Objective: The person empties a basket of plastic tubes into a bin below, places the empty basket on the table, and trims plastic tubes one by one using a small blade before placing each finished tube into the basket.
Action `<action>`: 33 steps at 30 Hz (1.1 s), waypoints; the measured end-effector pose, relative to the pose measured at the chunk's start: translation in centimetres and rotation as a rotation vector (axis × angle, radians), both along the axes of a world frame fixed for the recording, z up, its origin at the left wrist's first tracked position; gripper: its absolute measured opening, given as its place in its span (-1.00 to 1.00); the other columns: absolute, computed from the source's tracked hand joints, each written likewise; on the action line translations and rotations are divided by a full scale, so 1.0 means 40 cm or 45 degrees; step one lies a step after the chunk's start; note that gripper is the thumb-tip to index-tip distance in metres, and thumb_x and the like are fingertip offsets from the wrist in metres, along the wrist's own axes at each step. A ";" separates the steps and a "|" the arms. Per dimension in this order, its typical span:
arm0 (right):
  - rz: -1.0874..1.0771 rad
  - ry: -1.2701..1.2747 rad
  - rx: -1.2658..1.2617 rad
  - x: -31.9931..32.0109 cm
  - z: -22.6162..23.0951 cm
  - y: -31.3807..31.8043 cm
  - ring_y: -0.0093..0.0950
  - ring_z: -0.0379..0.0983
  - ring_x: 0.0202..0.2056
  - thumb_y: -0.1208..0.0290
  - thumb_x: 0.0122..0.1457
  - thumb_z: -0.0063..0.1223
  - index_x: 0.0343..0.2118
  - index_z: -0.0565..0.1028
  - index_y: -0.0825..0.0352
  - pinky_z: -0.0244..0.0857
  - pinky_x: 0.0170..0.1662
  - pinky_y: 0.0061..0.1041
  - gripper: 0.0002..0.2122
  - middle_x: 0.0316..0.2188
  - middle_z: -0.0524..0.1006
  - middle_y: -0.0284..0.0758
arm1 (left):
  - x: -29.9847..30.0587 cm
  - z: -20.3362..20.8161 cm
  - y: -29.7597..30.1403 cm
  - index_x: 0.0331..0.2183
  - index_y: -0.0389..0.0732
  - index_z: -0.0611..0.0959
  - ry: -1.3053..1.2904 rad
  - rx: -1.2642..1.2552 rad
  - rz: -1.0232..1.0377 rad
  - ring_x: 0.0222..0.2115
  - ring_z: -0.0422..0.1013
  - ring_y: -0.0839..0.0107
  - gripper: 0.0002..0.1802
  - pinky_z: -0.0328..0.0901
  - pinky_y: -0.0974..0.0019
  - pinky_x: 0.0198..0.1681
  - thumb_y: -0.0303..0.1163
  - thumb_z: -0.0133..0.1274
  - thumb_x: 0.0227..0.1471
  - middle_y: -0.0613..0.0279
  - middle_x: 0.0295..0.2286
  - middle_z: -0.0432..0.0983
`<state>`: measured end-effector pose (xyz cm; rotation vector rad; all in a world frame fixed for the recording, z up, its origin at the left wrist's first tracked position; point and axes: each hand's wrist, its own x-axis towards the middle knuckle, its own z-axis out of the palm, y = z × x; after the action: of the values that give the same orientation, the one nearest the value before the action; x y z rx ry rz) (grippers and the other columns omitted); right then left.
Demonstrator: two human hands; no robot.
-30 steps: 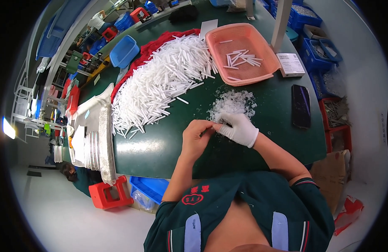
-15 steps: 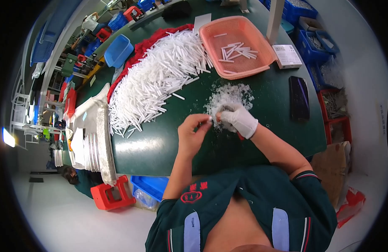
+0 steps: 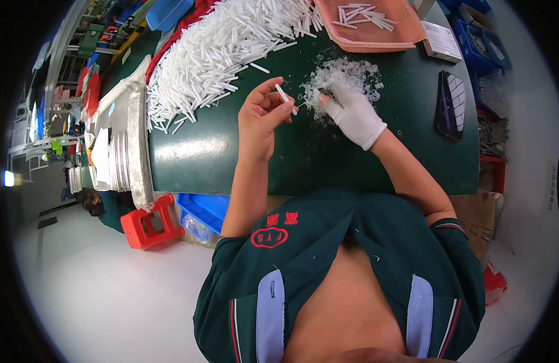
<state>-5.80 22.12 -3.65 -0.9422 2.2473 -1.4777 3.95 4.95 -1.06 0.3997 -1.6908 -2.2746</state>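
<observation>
Our bare left hand (image 3: 260, 118) pinched one white tube (image 3: 283, 95) above the green counter (image 3: 231, 157), our gloved right hand (image 3: 352, 112) closed on a small dark tool at the clear shavings (image 3: 352, 74), tube pile (image 3: 225, 48) beyond, pink tray (image 3: 406, 30) behind.

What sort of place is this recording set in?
Probably a small-parts workshop or factory bench: a green worktable carries a big heap of white plastic sticks, a pink tray holding more, and blue bins sit below.
</observation>
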 end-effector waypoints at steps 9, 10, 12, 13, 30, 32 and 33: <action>-0.066 0.038 -0.172 0.015 0.014 -0.010 -0.13 0.42 -0.42 0.27 0.18 0.02 -0.33 0.44 0.41 0.29 -0.33 -0.34 -0.76 -0.47 0.49 -0.09 | -0.006 -0.022 -0.020 -0.36 -0.19 0.52 -0.005 0.377 0.038 -0.35 0.53 0.28 -0.87 0.40 0.37 -0.36 -0.61 0.07 -0.01 0.09 -0.40 0.56; -0.073 0.040 -0.172 0.018 0.017 -0.011 -0.13 0.42 -0.42 0.27 0.18 0.02 -0.33 0.44 0.41 0.29 -0.33 -0.34 -0.76 -0.47 0.49 -0.09 | -0.008 -0.031 -0.020 -0.36 -0.19 0.52 -0.005 0.377 0.031 -0.35 0.53 0.28 -0.87 0.40 0.37 -0.36 -0.61 0.07 -0.01 0.09 -0.40 0.56; -0.007 -0.114 -0.073 0.030 0.026 -0.007 -0.50 0.26 -0.47 0.31 0.20 0.05 -0.29 0.40 0.38 0.24 -0.33 -0.51 -0.79 -0.50 0.39 -0.27 | -0.008 -0.043 -0.009 -0.36 -0.19 0.53 0.015 0.610 -0.017 -0.33 0.51 0.29 -0.89 0.39 0.33 -0.31 -0.60 0.05 0.00 0.10 -0.39 0.56; -0.011 -0.068 -0.048 0.030 0.028 -0.007 -0.49 0.27 -0.46 0.28 0.16 0.11 -0.29 0.40 0.38 0.25 -0.31 -0.51 -0.75 -0.50 0.40 -0.28 | -0.008 -0.043 0.001 -0.36 -0.19 0.53 0.012 0.614 -0.020 -0.33 0.51 0.29 -0.89 0.39 0.33 -0.31 -0.60 0.05 0.00 0.10 -0.39 0.56; -0.036 0.008 -0.166 0.037 0.028 -0.008 -0.15 0.49 -0.43 0.18 0.13 0.09 -0.37 0.49 0.38 0.34 -0.37 -0.33 -0.71 -0.52 0.51 -0.11 | -0.002 -0.061 0.048 -0.38 -0.16 0.56 0.041 0.872 -0.136 -0.29 0.53 0.26 -0.88 0.36 0.37 -0.24 -0.61 0.03 0.01 0.05 -0.36 0.59; -0.027 -0.019 -0.169 0.038 0.027 -0.010 -0.14 0.49 -0.43 0.19 0.14 0.08 -0.38 0.49 0.37 0.34 -0.37 -0.33 -0.72 -0.53 0.51 -0.11 | 0.000 -0.061 0.049 -0.38 -0.16 0.56 0.040 0.870 -0.132 -0.29 0.53 0.27 -0.88 0.36 0.37 -0.24 -0.61 0.03 0.01 0.04 -0.35 0.59; -0.031 -0.006 -0.183 0.038 0.022 -0.011 -0.13 0.48 -0.43 0.18 0.14 0.07 -0.39 0.49 0.37 0.34 -0.38 -0.32 -0.71 -0.53 0.51 -0.11 | 0.000 -0.060 0.049 -0.38 -0.16 0.55 0.037 0.869 -0.131 -0.29 0.53 0.27 -0.88 0.36 0.36 -0.24 -0.61 0.03 0.01 0.04 -0.35 0.59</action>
<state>-4.28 21.69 -2.77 -0.9544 2.1805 -1.6689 3.94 6.92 -3.46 0.4139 -0.8884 -2.8722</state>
